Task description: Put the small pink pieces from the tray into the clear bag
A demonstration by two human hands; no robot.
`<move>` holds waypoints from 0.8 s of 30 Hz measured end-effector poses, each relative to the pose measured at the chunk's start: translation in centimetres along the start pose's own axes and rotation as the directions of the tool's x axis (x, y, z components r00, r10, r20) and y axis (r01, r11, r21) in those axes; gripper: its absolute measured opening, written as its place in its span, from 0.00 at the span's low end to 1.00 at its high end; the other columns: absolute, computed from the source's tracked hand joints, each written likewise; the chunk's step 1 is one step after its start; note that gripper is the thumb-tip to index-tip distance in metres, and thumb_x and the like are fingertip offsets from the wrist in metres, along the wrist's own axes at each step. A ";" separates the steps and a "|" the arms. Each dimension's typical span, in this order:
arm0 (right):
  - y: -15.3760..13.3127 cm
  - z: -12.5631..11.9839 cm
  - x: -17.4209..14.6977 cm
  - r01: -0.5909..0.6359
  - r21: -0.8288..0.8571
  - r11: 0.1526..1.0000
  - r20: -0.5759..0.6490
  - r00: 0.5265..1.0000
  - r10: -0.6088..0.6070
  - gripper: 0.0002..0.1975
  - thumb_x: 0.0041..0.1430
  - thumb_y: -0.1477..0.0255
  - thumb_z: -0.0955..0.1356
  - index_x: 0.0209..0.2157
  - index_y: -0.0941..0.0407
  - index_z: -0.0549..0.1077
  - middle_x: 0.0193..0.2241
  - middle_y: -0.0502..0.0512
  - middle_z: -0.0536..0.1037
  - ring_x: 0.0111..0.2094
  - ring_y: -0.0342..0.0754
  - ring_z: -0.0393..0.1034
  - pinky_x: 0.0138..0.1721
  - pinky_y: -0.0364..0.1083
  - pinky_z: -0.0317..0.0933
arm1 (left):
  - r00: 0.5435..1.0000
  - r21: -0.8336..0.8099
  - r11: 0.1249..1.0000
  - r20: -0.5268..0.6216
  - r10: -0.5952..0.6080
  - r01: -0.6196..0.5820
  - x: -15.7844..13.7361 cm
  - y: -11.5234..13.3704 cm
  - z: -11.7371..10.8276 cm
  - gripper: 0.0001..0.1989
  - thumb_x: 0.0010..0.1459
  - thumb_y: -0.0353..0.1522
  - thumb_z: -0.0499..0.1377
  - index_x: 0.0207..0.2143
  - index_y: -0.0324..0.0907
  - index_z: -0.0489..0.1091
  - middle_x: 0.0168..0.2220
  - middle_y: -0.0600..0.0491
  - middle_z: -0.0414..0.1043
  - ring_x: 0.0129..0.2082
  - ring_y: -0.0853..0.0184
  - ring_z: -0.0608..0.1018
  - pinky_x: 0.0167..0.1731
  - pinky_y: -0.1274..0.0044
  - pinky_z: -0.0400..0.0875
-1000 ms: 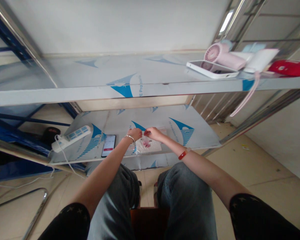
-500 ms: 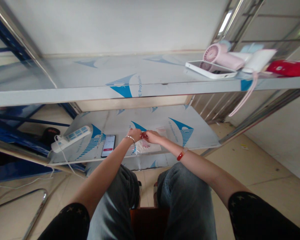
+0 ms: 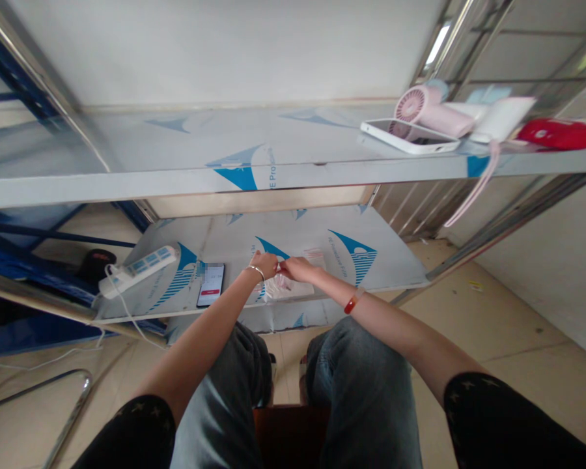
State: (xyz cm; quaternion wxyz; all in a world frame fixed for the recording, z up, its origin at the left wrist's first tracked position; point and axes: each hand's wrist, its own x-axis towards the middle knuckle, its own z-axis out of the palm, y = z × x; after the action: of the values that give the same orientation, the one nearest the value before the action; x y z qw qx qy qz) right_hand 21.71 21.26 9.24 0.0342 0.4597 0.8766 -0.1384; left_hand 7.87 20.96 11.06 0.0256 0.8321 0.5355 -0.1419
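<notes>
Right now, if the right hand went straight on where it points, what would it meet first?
Likely the left hand, just ahead of the right hand; whether their fingertips touch is unclear.

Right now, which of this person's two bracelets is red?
The red bracelet sits on the right forearm, well back from the right hand; the other, a silvery bracelet, is worn close to the left hand.

Lower shelf (image 3: 297, 231) reads "PE Protective Film", upper shelf (image 3: 312, 140) "E Pro".
</notes>
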 end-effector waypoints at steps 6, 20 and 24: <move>0.0 -0.4 -0.2 -0.047 -0.030 0.998 -0.011 0.999 0.047 0.15 0.63 0.68 0.64 0.37 0.61 0.80 0.40 0.66 0.79 0.40 0.56 0.74 0.33 0.43 0.60 | 1.000 -0.010 1.000 -0.001 -0.001 0.001 0.2 -0.1 0.1 0.13 0.59 0.29 0.52 0.38 0.39 0.76 0.42 0.42 0.77 0.46 0.57 0.76 0.48 0.67 0.66; 0.6 -0.4 0.0 -0.051 -0.049 0.998 -0.023 0.999 0.050 0.18 0.62 0.61 0.65 0.33 0.60 0.81 0.35 0.64 0.80 0.36 0.53 0.75 0.31 0.41 0.58 | 1.000 -0.023 1.000 -0.012 -0.010 0.010 0.2 -0.2 0.1 0.13 0.59 0.31 0.52 0.39 0.40 0.76 0.43 0.42 0.77 0.46 0.58 0.76 0.48 0.68 0.65; 0.9 -0.4 0.0 -0.033 -0.052 0.998 -0.026 0.999 0.032 0.18 0.62 0.61 0.65 0.33 0.60 0.80 0.35 0.64 0.80 0.37 0.53 0.75 0.29 0.41 0.56 | 1.000 -0.038 0.999 -0.020 -0.006 0.005 0.4 -0.3 0.4 0.13 0.59 0.30 0.52 0.38 0.39 0.76 0.42 0.42 0.77 0.46 0.57 0.77 0.48 0.67 0.65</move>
State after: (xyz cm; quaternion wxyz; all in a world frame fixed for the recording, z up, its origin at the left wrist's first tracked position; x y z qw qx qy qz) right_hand 22.49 21.87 9.46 0.0376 0.4746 0.8726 -0.1088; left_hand 7.67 21.40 10.56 0.0356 0.8313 0.5407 -0.1236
